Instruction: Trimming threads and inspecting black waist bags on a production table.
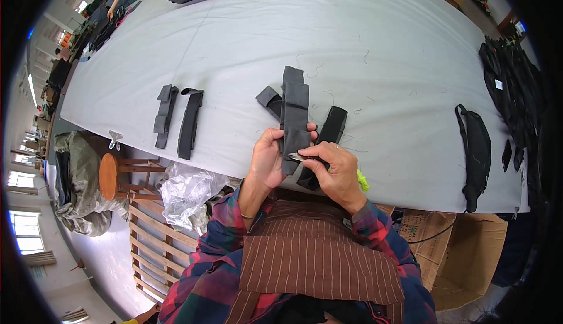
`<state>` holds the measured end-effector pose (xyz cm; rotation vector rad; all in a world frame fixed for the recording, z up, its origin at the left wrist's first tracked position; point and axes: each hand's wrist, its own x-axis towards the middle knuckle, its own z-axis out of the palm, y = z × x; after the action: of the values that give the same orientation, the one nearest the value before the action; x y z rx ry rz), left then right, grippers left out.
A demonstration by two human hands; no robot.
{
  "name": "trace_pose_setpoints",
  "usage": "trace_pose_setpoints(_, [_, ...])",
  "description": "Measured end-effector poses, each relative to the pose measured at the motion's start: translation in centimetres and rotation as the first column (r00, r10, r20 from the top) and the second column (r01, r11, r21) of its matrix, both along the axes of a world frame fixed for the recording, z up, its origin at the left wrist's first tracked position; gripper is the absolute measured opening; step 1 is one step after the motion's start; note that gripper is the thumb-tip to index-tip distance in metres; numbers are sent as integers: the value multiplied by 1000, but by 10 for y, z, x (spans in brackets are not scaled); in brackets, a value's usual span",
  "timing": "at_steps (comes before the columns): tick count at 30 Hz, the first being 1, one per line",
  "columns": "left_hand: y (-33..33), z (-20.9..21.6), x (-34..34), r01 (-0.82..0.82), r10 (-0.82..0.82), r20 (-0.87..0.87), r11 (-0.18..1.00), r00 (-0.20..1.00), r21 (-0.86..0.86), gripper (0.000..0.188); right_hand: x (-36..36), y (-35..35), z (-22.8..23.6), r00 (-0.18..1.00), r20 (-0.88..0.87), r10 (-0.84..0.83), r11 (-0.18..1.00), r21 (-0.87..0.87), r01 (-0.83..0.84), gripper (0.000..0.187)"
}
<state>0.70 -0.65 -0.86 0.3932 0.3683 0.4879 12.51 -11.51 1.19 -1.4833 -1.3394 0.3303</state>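
My left hand (268,158) is closed round the lower part of a dark grey fabric strip with folded sections (295,101), which it holds up over the table. In my right hand (334,168) is a small pointed metal tool, probably thread snips (296,156); its tips touch the strip near the lower end, and its handle is hidden in the fingers. Beneath and beside the hands lie a black strip (333,126) and the end of another dark strip (269,100). Something bright yellow-green (362,180) shows past my right hand.
A pale cloth covers the table (404,89), with loose threads scattered on it. Two dark strips (166,116) lie to the left. At right are a black curved pouch (476,154) and a black pile (513,89). Below the table edge stand a stool (109,175) and cardboard box (478,259).
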Motion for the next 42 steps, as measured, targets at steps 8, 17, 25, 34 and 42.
trace_pose_setpoints(8, [-1, -5, -2, -3, 5, 49, 999, 999, -49, 48, 5, -1, -2, 968, 252, -15, 1000, 17, 11, 13])
trace_pose_setpoints(17, [0, 6, -1, -21, 21, -23, 1000, 1000, 18, 51, 16, 0, -9, 754, -648, 111, 991, 17, -132, 28])
trace_pose_setpoints(25, [-5, 9, 2, -40, 52, -90, 990, 995, 138, 49, 7, 0, -5, 862, -487, 138, 980, -59, -190, 11])
trace_pose_setpoints(34, [3, 3, -7, -41, 53, -79, 988, 995, 148, 48, 6, 8, 15, 917, -397, -34, 998, -56, 13, 17])
trace_pose_setpoints(42, [-1, 11, 1, -88, 116, -105, 968, 988, 236, 49, -1, 8, 1, 982, -98, 159, 984, -65, -166, 14])
